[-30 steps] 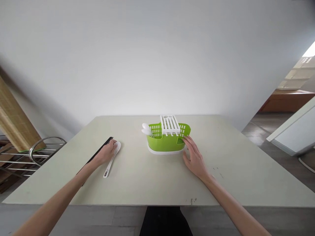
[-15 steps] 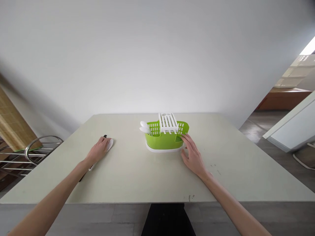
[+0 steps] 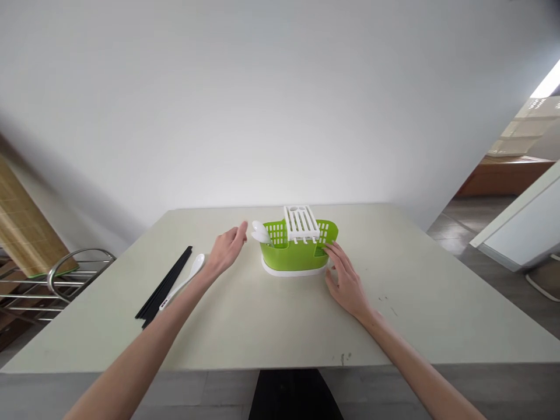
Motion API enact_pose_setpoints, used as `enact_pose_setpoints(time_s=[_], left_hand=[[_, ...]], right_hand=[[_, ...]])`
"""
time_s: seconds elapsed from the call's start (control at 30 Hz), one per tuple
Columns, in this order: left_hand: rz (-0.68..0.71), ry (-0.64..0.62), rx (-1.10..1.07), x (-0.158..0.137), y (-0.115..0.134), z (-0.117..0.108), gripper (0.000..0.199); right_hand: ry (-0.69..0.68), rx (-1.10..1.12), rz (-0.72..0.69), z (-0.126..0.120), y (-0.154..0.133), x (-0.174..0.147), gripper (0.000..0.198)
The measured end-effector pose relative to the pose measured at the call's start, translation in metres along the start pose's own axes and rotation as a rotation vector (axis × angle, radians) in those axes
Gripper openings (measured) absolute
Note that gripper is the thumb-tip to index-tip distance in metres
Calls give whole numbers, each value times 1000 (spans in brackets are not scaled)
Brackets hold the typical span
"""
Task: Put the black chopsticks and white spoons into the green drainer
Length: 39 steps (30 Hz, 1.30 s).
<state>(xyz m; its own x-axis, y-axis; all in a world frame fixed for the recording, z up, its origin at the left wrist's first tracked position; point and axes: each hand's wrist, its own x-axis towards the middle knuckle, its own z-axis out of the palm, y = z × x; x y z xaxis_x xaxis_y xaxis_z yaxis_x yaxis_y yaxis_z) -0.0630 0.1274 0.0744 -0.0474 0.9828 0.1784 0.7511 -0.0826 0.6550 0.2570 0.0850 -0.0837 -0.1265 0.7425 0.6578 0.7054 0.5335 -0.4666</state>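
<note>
A green cutlery basket [image 3: 286, 258] with a white base and a white slotted rack [image 3: 301, 224] across its top stands mid-table. Two white spoons [image 3: 261, 232] lean out of its left end. My right hand [image 3: 346, 280] holds the basket's front right corner, fingertips at the low notch. Just left of the spoons, my left hand [image 3: 226, 249] hovers with loosely bent fingers and nothing visible in it; its fingertips are partly hidden. Black chopsticks [image 3: 165, 286] lie together on the left of the table, with another white spoon [image 3: 184, 282] beside them.
The pale table [image 3: 262, 326] meets a white wall [image 3: 280, 116] at the back. Left of the table are a metal rack [image 3: 83, 268] and a bamboo-coloured panel [image 3: 30, 221]. A white cabinet [image 3: 520, 224] stands off to the right.
My left hand has let go of the white spoon beside the chopsticks and moved right, close to the basket's spoons. My right hand stays at the basket.
</note>
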Motion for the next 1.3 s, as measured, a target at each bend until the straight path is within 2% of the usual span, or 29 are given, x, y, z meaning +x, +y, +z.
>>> enact_pose_setpoints(time_s=[0.07, 0.17, 0.23, 0.3, 0.43, 0.53, 0.63, 0.7, 0.77, 0.87, 1.0, 1.17, 1.3], left_hand=[[-5, -45, -40, 2, 9, 8, 54], [-71, -164, -246, 3, 18, 14, 47], [-100, -257, -402, 1, 24, 12, 43], [-75, -277, -531, -1, 29, 6, 39], [-37, -173, -780, -5, 38, -22, 33], [-61, -9, -971, -8, 40, -50, 29], [-54, 143, -1028, -12, 32, -73, 23], [-18, 190, -981, -15, 21, -83, 18], [-10, 175, -894, -18, 7, -87, 19], [-110, 15, -689, -22, -17, -85, 33], [-209, -168, -407, -24, -48, -75, 49], [-189, -221, -63, -21, -81, -56, 56], [-141, -259, 301, -21, -100, -40, 51]], right_hand=[[8, -2, -9, 1, 0, 0, 59], [14, -10, -12, 1, 0, 0, 59], [13, -15, -11, 0, 0, 0, 60], [10, -15, -11, 0, -1, 0, 60], [14, -14, -15, -1, 1, 0, 61], [11, -15, -18, -1, 3, -1, 61], [4, -17, -19, 0, 4, -1, 61], [3, -18, -19, 0, 4, -2, 61], [3, -17, -21, 0, 4, -2, 61], [-1, -15, -18, -1, 3, -2, 61], [-16, -22, -1, -2, 2, -3, 62], [-12, -22, 0, -2, 0, -2, 62], [-14, -23, 7, -3, -1, -1, 62]])
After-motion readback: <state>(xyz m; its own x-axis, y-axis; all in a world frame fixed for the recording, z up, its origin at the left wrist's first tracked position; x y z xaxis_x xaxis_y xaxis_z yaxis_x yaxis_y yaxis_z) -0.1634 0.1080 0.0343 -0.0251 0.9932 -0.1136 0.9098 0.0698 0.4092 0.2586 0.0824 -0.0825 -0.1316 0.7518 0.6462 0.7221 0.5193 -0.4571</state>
